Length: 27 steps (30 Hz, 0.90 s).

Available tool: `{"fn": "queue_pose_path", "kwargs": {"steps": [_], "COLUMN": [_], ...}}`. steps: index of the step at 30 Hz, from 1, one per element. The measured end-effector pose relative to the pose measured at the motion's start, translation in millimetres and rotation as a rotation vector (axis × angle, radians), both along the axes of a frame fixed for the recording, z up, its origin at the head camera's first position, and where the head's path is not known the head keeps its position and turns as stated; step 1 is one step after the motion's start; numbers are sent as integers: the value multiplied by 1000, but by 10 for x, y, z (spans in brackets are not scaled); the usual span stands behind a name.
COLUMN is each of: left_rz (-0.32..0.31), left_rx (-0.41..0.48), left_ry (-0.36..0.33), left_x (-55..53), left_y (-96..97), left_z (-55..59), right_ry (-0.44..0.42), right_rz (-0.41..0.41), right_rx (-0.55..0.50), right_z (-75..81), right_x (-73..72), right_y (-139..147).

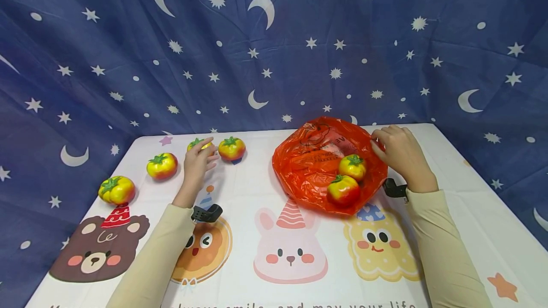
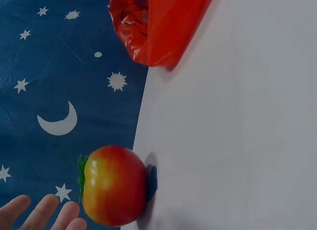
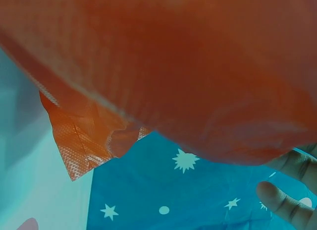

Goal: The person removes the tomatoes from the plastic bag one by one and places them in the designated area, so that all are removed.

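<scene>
On the white worktop (image 1: 252, 175), a partly hidden tomato (image 1: 194, 141) lies just to the far side of the nearer left hand (image 1: 197, 168), its fingers loosely extended and gripping nothing, while the right hand (image 1: 400, 149) pinches the right edge of a red bag (image 1: 301, 165).

The left of the hands (image 1: 198, 163) partly hides a tomato (image 1: 193, 144), and the head view's bottom edge cuts the lettering (image 1: 286, 306).

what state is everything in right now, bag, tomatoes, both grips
Red bag: crumpled, held at one edge
Two tomatoes: whole, against the bag's plastic
Four tomatoes: whole, on the table, one partly hidden
Left grip: fingers loosely extended, holding nothing
Right grip: pinching the bag's edge
</scene>
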<state>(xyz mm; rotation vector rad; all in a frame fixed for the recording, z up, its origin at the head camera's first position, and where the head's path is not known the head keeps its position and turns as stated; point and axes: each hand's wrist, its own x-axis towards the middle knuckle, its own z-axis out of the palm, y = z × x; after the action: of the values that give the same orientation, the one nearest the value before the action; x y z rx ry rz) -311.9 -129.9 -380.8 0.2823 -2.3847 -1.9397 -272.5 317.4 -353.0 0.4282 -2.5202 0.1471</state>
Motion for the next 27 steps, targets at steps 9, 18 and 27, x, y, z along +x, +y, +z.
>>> {"fn": "queue_pose_path", "kwargs": {"steps": [9, 18, 27], "left_rz": [-57, -93, -171], "left_rx": [-19, -52, -23], "left_ry": [35, 79, 84], "left_x": [14, 32, 61], "left_y": [95, 182, 278], "left_z": [45, 55, 61], "right_ry": [-8, 1, -6], "right_rz": [-7, 0, 0], "right_rx": [-1, 0, 0], "right_z": [-1, -5, -2], "right_x": [-1, -5, -5], "right_y": [-4, 6, 3]}}
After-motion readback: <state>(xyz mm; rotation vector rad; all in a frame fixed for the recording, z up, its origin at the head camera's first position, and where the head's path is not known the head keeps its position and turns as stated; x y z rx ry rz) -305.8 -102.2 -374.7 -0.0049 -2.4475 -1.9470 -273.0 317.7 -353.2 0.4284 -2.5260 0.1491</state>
